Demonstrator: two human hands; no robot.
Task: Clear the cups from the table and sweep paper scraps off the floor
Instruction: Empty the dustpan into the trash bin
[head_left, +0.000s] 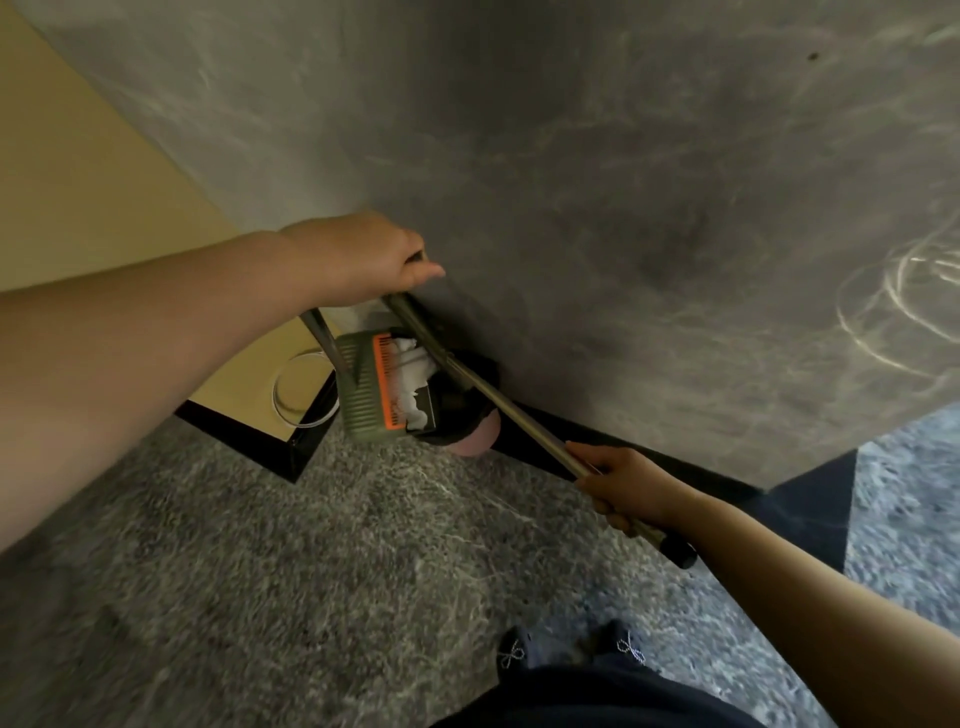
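While our left hand (358, 260) holds the dustpan handle (319, 327) and our right hand (628, 488) wraps the broom stick (498, 402), the paper scraps (415, 379) sit in the green dustpan (363, 395), down by our left hand.

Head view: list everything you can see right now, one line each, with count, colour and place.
Dustpan: one, green with an orange comb edge, low by the wall corner.
Paper scraps: a white clump, count unclear, inside the dustpan.
Dustpan handle: one, metal, rising from the dustpan to the left hand.
Broom handle: one, metal with a black end cap, slanting between both hands.
Broom head: one, dark, beside the dustpan; a pink part shows under it.
Wall: grey, marbled, ahead.
Floor: grey speckled.
Shoes: two, dark, bottom centre.
Left hand: grips the handle tops.
Right hand: grips the broom handle.
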